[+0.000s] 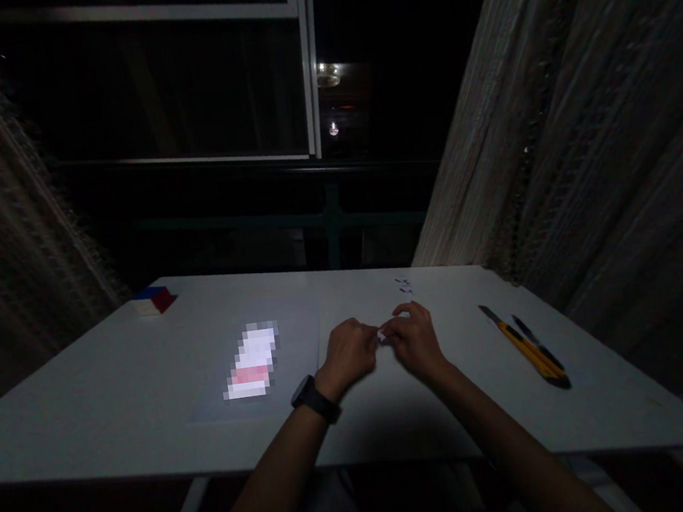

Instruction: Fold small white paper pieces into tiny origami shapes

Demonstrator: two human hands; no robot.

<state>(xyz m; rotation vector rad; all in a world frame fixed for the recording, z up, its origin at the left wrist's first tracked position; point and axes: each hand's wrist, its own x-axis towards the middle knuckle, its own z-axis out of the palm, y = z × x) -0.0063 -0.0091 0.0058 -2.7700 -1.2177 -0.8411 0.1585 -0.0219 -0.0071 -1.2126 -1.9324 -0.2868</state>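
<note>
Both my hands meet over the middle of a white table (115,403) in a dim room. My left hand (349,352), with a dark watch on the wrist, is closed in a pinch. My right hand (414,339) is also closed in a pinch. Between their fingertips is a tiny pale piece (381,334), too small to name. Both hands grip it just above the table top.
A yellow and black utility knife (525,347) and a dark pen (536,341) lie to the right. A blurred bright rectangle (253,360) rests on a sheet to the left. A red, white and blue block (151,299) sits at the far left corner. Small scraps (404,285) lie beyond my hands. Curtains flank a dark window.
</note>
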